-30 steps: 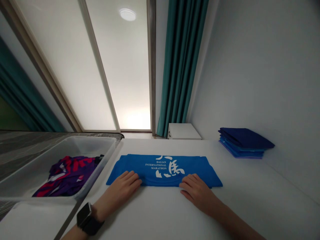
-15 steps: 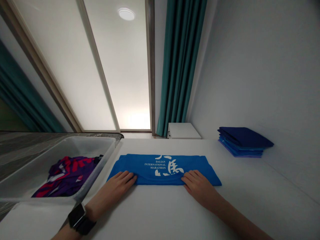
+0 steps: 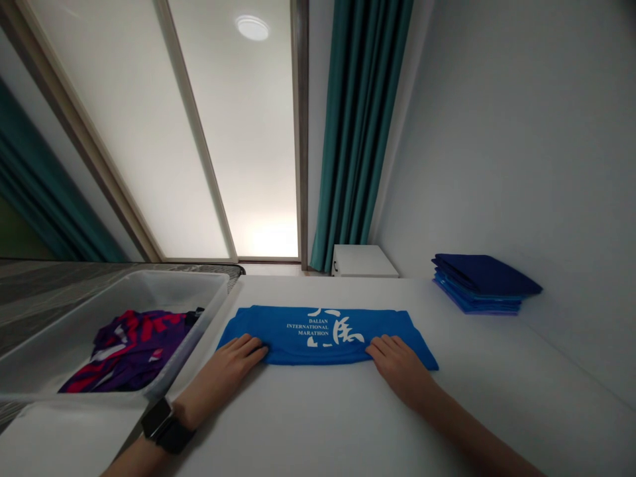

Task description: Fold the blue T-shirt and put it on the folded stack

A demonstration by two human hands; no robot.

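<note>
Leftmost, well out beyond the left hand, a translucent bin [image 3: 166, 288] stands with its right rim running along the table's left edge. Inside, a crumpled purple-and-red garment [image 3: 129, 351] lies below the rim, apart from the bin's far wall. Nearer the left hand, a black watch [image 3: 166, 427] circles the wrist.

The left hand [image 3: 241, 358] is partly closed, fingers together and slightly bent, their tips on the near edge of a folded blue shirt [image 3: 322, 338], toward its left corner. Whether the thumb pinches the fabric from below, I cannot tell. The shirt lies flat between and just beyond the two hands, its white lettering showing; its far edge is fairly straight, its sides slant outward toward the near corners. White table [image 3: 308, 417] shows on the near side between the forearms, and a strip of it runs past the shirt's far edge.

The right hand [image 3: 395, 364] mirrors the left, fingers half curled on the near edge short of the right corner; its grip on the cloth cannot be told either. Farther right and beyond that hand, a stack of folded blue cloths [image 3: 487, 275] sits near the wall [image 3: 521, 146], with tabletop between it and the shirt.
</note>
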